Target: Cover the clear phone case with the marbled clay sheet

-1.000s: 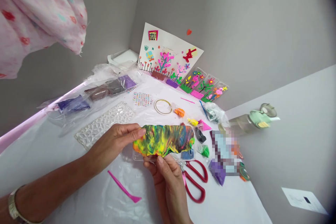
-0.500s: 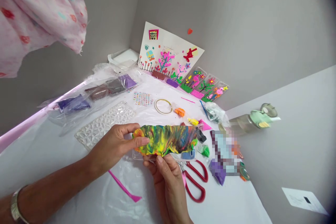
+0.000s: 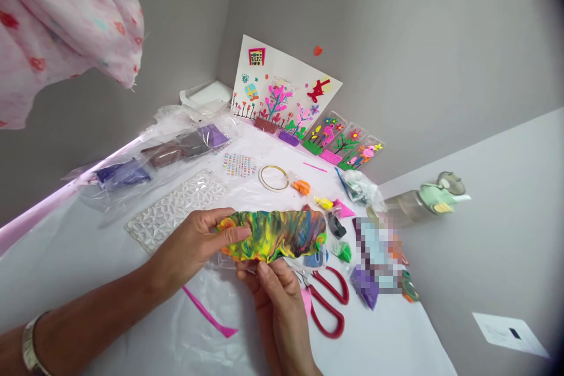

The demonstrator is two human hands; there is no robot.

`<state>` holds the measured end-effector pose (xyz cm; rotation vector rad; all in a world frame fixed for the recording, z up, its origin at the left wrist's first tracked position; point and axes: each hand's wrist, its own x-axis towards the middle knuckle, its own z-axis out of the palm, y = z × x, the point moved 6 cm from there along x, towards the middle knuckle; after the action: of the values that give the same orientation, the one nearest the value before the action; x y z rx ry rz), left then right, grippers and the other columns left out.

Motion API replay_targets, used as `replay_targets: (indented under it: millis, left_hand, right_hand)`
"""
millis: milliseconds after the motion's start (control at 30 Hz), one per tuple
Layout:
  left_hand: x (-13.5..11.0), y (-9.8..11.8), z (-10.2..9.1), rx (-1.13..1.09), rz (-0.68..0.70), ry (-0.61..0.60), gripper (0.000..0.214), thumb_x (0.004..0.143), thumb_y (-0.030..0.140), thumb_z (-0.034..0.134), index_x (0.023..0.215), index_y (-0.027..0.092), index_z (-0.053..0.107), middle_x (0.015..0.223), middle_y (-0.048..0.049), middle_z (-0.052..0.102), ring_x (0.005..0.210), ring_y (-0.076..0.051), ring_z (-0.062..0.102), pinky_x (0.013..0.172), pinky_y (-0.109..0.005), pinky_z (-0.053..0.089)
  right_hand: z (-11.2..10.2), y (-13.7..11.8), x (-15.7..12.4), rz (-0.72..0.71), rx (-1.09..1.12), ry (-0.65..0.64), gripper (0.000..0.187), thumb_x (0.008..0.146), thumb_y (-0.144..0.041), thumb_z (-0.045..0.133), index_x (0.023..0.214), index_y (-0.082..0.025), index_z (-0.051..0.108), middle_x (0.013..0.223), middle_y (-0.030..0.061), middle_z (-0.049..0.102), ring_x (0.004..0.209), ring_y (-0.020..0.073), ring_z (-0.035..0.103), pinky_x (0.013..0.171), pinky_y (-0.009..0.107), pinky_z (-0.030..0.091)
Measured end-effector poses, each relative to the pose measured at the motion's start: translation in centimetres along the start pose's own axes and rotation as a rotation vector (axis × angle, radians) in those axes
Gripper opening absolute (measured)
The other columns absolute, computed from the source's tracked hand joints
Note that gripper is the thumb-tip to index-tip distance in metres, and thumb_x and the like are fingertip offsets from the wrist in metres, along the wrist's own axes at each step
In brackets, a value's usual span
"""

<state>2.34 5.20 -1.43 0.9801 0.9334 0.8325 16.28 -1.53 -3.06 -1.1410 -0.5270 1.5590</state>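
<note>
A slab of marbled clay (image 3: 273, 235) in yellow, green, orange and dark tones covers much of a clear phone case (image 3: 227, 261), whose see-through edge shows below it. My left hand (image 3: 215, 238) grips the left end, thumb lying over the clay. From underneath, my right hand (image 3: 275, 288) pinches the lower edge with its thumb near the middle; its other fingers are partly hidden behind. Just right of that hand lie red-handled scissors (image 3: 328, 302), their blades mostly covered. A magenta strip (image 3: 209, 312) rests on the table below my left wrist.
Behind the hands are a textured clear sheet (image 3: 176, 208), rhinestones (image 3: 240, 165), a bangle (image 3: 274, 178) and orange clay (image 3: 302, 187). Bagged clay (image 3: 167, 155) lies back left. Purple clay (image 3: 365, 288) and a bottle (image 3: 409, 205) are at right. Decorated cases (image 3: 346, 141) lean by the wall.
Both hands and the clay-covered case have shifted slightly left. A black clay piece to the right of the case shows more fully. The grip looks the same.
</note>
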Motion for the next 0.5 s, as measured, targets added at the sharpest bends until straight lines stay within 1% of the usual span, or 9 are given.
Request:
replay_targets:
  millis: [100,167,267,367,433,500]
  left_hand:
    - [0.0,0.1,-0.2,0.04,0.013,-0.018,0.029,0.088,0.045,0.07,0.078,0.019,0.073,0.075,0.0014,0.07,0.074,-0.017,0.058,0.071,-0.025,0.044]
    - [0.0,0.2,-0.2,0.042,0.026,-0.029,0.032,0.091,0.047,0.066,0.077,0.019,0.072,0.075,0.0012,0.07,0.075,-0.018,0.058,0.072,-0.026,0.044]
    - [-0.1,0.4,0.1,0.024,0.039,-0.05,0.035,0.094,0.049,0.062,0.077,0.02,0.072,0.077,0.0007,0.071,0.077,-0.02,0.06,0.077,-0.028,0.047]
    - [-0.3,1.0,0.1,0.022,0.065,-0.027,0.042,0.096,0.054,0.056,0.074,0.022,0.072,0.077,-0.0001,0.073,0.08,-0.022,0.063,0.086,-0.03,0.05]
    - [-0.4,1.3,0.1,0.043,0.08,-0.008,0.044,0.095,0.057,0.056,0.075,0.022,0.073,0.078,-0.0005,0.073,0.081,-0.023,0.064,0.087,-0.031,0.05]
    - [-0.4,1.2,0.2,0.073,0.076,-0.034,0.039,0.092,0.057,0.061,0.079,0.022,0.073,0.081,-0.0004,0.073,0.081,-0.023,0.064,0.082,-0.03,0.051]
  right_hand:
    - [0.0,-0.1,-0.1,0.002,-0.008,-0.002,0.023,0.073,-0.041,0.089,0.083,-0.022,0.083,0.084,0.0058,0.081,0.077,0.0214,0.073,0.085,0.037,0.06]
    - [-0.1,-0.2,-0.1,0.004,0.018,0.007,0.02,0.073,-0.039,0.09,0.08,-0.021,0.082,0.084,0.0058,0.081,0.075,0.0211,0.073,0.085,0.038,0.06]
    - [-0.4,-0.3,0.0,0.0,0.073,0.041,0.019,0.071,-0.035,0.092,0.077,-0.021,0.08,0.083,0.0053,0.081,0.076,0.0198,0.073,0.081,0.036,0.062]
    - [-0.5,-0.5,0.0,-0.002,0.109,0.057,0.019,0.071,-0.032,0.093,0.078,-0.021,0.08,0.083,0.0052,0.081,0.078,0.0193,0.073,0.077,0.033,0.062]
    - [-0.5,-0.6,0.0,-0.006,0.112,0.052,0.018,0.071,-0.032,0.092,0.078,-0.021,0.08,0.083,0.0052,0.081,0.077,0.0193,0.073,0.076,0.033,0.062]
    - [-0.4,-0.6,-0.1,-0.009,0.096,0.039,0.018,0.072,-0.033,0.092,0.079,-0.021,0.08,0.083,0.0049,0.081,0.074,0.0194,0.072,0.076,0.034,0.062]
